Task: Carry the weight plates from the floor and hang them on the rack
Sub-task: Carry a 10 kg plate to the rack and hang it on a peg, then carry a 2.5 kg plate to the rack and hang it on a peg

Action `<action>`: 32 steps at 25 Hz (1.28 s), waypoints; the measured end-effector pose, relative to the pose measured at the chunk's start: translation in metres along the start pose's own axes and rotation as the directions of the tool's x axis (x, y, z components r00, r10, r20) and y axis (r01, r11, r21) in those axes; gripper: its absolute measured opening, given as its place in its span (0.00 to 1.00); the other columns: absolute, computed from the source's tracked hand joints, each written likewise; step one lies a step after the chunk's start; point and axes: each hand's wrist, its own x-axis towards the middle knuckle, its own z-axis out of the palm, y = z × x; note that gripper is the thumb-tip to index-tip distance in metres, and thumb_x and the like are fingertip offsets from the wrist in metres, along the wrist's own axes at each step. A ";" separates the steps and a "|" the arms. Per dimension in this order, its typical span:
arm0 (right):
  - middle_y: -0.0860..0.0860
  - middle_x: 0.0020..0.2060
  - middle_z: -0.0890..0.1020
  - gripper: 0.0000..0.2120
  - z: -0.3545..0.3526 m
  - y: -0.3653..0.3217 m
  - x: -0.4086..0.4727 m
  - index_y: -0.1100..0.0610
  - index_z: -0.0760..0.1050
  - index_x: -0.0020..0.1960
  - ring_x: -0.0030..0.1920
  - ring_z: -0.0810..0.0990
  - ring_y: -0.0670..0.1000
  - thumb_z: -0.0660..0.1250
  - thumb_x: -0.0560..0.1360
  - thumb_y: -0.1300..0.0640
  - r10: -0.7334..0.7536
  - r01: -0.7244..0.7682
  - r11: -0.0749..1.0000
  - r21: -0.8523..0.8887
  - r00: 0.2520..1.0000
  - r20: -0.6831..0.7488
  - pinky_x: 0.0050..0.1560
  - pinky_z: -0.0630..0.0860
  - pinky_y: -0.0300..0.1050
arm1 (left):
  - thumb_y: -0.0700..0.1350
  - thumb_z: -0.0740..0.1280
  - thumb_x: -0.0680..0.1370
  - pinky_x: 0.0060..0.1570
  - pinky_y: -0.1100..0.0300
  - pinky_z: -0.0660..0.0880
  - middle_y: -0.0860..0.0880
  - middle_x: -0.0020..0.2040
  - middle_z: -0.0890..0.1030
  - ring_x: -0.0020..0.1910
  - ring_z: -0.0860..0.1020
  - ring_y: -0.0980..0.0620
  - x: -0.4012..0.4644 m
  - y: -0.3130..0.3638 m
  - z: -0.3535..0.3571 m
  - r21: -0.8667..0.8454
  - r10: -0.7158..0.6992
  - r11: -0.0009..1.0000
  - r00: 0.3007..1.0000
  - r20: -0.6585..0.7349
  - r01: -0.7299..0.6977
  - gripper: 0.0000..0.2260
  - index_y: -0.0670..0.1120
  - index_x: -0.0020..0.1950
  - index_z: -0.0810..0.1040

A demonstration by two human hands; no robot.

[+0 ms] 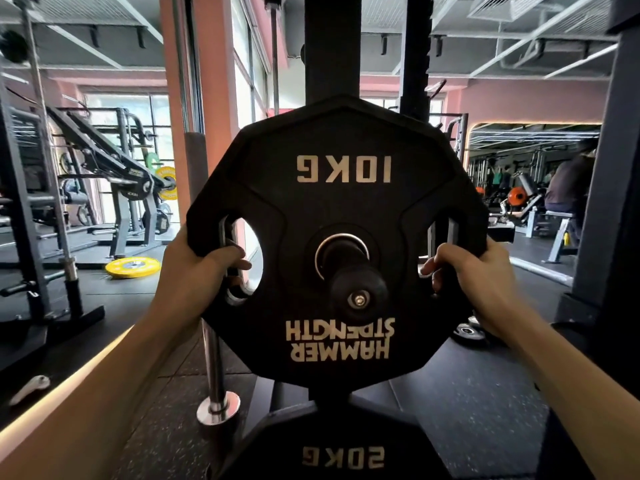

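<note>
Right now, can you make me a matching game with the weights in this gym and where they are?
Things:
1. 10 kg plate
2. 20 kg plate
3. yellow plate
4. left hand

Places:
A. flat on the floor
B. lowest, at the bottom of the picture
C. gripping a handle hole
D. on the peg, held at both sides

Pairs: 1-D, 2-B, 3-A, 4-C

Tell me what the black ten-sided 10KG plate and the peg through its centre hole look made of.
Black ten-sided 10KG plate: looks rubber-coated, matte with soft dull highlights and pale raised lettering; the core is hidden. Peg: black cap, probably rubber or plastic, with a shiny metal bolt at its tip; a bright metal ring lines the centre hole.
</note>
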 end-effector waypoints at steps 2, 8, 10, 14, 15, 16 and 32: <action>0.63 0.30 0.81 0.04 -0.002 0.000 -0.003 0.68 0.75 0.38 0.30 0.77 0.57 0.65 0.69 0.66 0.014 -0.014 0.999 -0.033 1.000 0.021 0.36 0.78 0.51 | 0.31 0.67 0.73 0.28 0.65 0.77 0.44 0.36 0.82 0.27 0.81 0.55 -0.002 0.000 0.000 0.038 0.000 0.999 1.000 0.001 0.000 0.12 0.37 0.56 0.76; 0.49 0.33 0.80 0.07 -0.015 -0.008 -0.013 0.57 0.76 0.48 0.37 0.79 0.50 0.69 0.74 0.55 -0.009 0.017 0.969 -0.245 0.999 0.034 0.39 0.74 0.44 | 0.48 0.68 0.67 0.52 0.52 0.76 0.46 0.51 0.80 0.51 0.78 0.47 -0.024 0.006 -0.008 0.263 0.007 0.965 0.998 0.055 -0.022 0.21 0.47 0.58 0.73; 0.47 0.43 0.81 0.12 -0.019 -0.010 -0.019 0.54 0.75 0.55 0.45 0.78 0.51 0.70 0.74 0.51 -0.017 0.030 0.936 -0.350 0.999 0.039 0.41 0.70 0.43 | 0.46 0.70 0.74 0.54 0.51 0.73 0.44 0.58 0.78 0.58 0.76 0.42 -0.033 0.003 -0.010 0.374 -0.023 0.927 0.999 0.041 0.006 0.22 0.45 0.65 0.69; 0.55 0.57 0.80 0.23 -0.025 -0.016 -0.030 0.58 0.71 0.65 0.58 0.78 0.60 0.71 0.74 0.49 0.064 -0.011 0.872 -0.489 0.994 0.091 0.55 0.72 0.46 | 0.43 0.68 0.79 0.50 0.59 0.64 0.43 0.63 0.77 0.62 0.75 0.41 -0.058 0.013 -0.014 0.521 -0.096 0.851 0.995 0.022 0.071 0.24 0.43 0.72 0.63; 0.56 0.55 0.81 0.27 -0.027 -0.021 -0.032 0.57 0.71 0.63 0.57 0.79 0.61 0.71 0.70 0.46 0.109 -0.035 0.852 -0.522 0.988 0.113 0.56 0.75 0.51 | 0.42 0.69 0.78 0.51 0.60 0.64 0.44 0.63 0.77 0.62 0.75 0.43 -0.059 0.018 -0.015 0.533 -0.113 0.843 0.993 0.044 0.072 0.26 0.43 0.73 0.63; 0.56 0.53 0.82 0.30 -0.031 -0.022 -0.032 0.56 0.72 0.61 0.54 0.81 0.61 0.71 0.65 0.41 0.183 -0.078 0.831 -0.550 0.973 0.138 0.54 0.78 0.56 | 0.41 0.70 0.76 0.53 0.59 0.66 0.46 0.62 0.77 0.61 0.75 0.45 -0.061 0.026 -0.018 0.556 -0.157 0.827 0.984 0.083 0.085 0.28 0.43 0.73 0.63; 0.53 0.58 0.79 0.17 -0.118 -0.202 -0.247 0.55 0.75 0.63 0.52 0.75 0.51 0.63 0.80 0.47 0.948 -0.534 0.276 -0.800 0.288 0.135 0.52 0.71 0.45 | 0.51 0.65 0.81 0.51 0.57 0.72 0.47 0.59 0.78 0.54 0.76 0.48 -0.255 0.216 -0.113 0.928 -0.973 0.152 0.217 0.080 0.339 0.16 0.45 0.65 0.74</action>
